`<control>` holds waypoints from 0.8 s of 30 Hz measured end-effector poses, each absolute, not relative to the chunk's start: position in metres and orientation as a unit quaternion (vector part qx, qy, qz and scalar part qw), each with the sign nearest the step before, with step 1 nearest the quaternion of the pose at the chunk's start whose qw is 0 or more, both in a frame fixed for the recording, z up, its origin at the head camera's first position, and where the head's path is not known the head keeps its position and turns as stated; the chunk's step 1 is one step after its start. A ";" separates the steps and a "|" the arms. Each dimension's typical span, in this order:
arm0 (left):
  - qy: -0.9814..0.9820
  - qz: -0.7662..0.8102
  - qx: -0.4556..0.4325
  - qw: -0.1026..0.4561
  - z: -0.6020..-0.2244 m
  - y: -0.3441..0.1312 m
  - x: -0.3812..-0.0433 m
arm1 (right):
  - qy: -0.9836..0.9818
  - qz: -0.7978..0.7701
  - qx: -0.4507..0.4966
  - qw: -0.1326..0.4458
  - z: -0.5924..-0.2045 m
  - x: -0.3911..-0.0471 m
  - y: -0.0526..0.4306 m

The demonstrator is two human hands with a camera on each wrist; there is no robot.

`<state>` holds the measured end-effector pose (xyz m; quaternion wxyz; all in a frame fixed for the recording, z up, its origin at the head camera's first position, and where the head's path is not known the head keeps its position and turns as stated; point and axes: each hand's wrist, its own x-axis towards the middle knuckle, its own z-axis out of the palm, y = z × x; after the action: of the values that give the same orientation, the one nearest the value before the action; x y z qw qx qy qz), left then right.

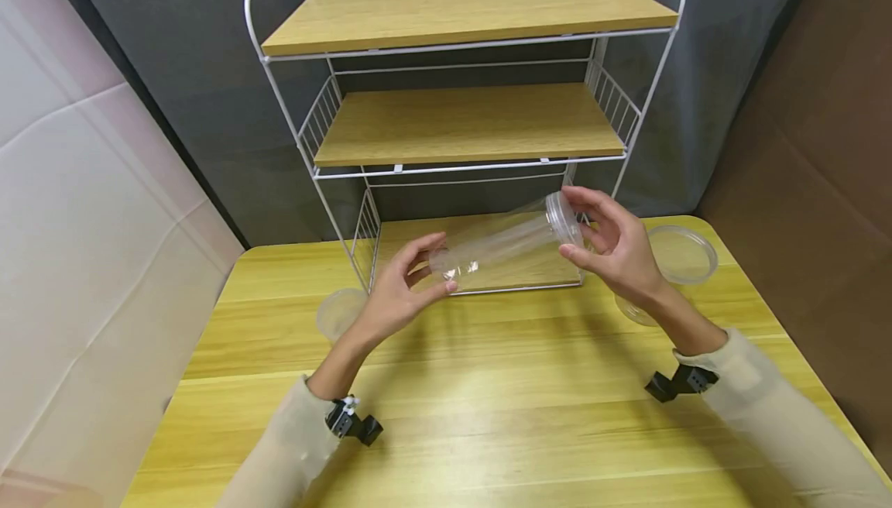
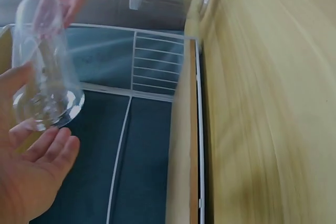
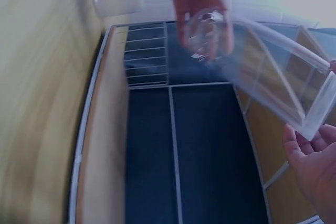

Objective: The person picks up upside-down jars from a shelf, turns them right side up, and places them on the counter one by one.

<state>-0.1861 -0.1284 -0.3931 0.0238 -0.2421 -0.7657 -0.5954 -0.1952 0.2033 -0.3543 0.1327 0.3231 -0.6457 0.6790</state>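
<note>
A tall clear plastic jar [image 1: 498, 246] is held tilted nearly on its side above the table, in front of the rack's lowest shelf. My left hand [image 1: 399, 291] grips its base end between thumb and fingers. At the higher end, my right hand [image 1: 619, 248] holds the jar around its clear lid [image 1: 563, 219]. Through the wall of the jar [image 2: 44, 66] in the left wrist view, nothing shows inside. The right wrist view has the lid end beside the right fingertips [image 3: 294, 145].
A white wire rack with wooden shelves [image 1: 470, 125] stands at the table's back. One clear container [image 1: 341, 313] is left of it; another clear jar [image 1: 683, 255] is at the right, partly behind my right wrist. A brown panel [image 1: 808, 152] borders the right side.
</note>
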 end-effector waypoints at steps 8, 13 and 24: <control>-0.858 -0.430 -0.279 0.036 -0.400 -0.123 -0.190 | -0.688 0.616 0.348 0.162 -0.340 -0.199 0.181; -0.878 -0.382 -0.287 0.014 -0.407 -0.123 -0.191 | -0.713 0.577 0.363 0.166 -0.346 -0.205 0.168; -0.891 -0.358 -0.277 -0.046 -0.434 -0.118 -0.190 | -0.779 0.469 0.379 0.170 -0.373 -0.203 0.149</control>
<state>-0.1904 -0.1179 -0.4337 -0.0457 -0.2772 -0.8906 -0.3576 -0.2028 0.1486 -0.3731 0.1702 0.3789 -0.7793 0.4691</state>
